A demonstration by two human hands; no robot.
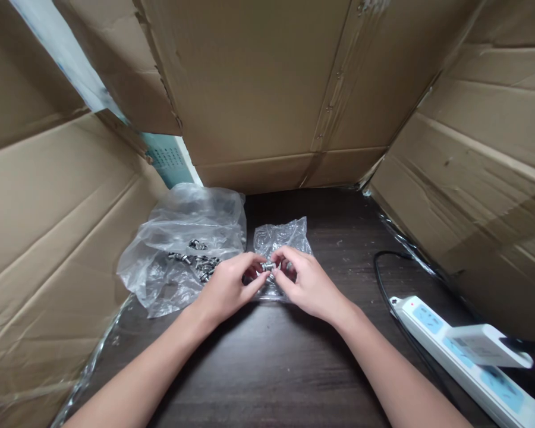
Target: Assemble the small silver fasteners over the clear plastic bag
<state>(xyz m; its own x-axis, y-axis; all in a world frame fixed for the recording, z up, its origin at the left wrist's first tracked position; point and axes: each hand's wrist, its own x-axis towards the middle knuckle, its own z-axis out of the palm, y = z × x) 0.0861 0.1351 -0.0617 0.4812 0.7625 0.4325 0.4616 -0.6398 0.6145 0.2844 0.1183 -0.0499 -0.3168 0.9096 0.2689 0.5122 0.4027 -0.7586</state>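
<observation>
Bright metal and clear plastic on dark, wood-look gloss.
Between the left hand (229,279) and right hand (310,285), the fitting (268,267) is shiny silvery metal; just beyond, the small bag (285,233) is glossy, crinkled plastic. Left of them, the large bag (182,205) is cloudy, creased film around shiny metal parts (206,266). Underneath, the table (267,362) looks smooth. Beyond, the cardboard (258,89) is matt; rightward, the power strip (446,353) is smooth plastic.

Dim light lays soft sheen on the tabletop (267,356), shadow across the right cardboard wall (485,166).
</observation>
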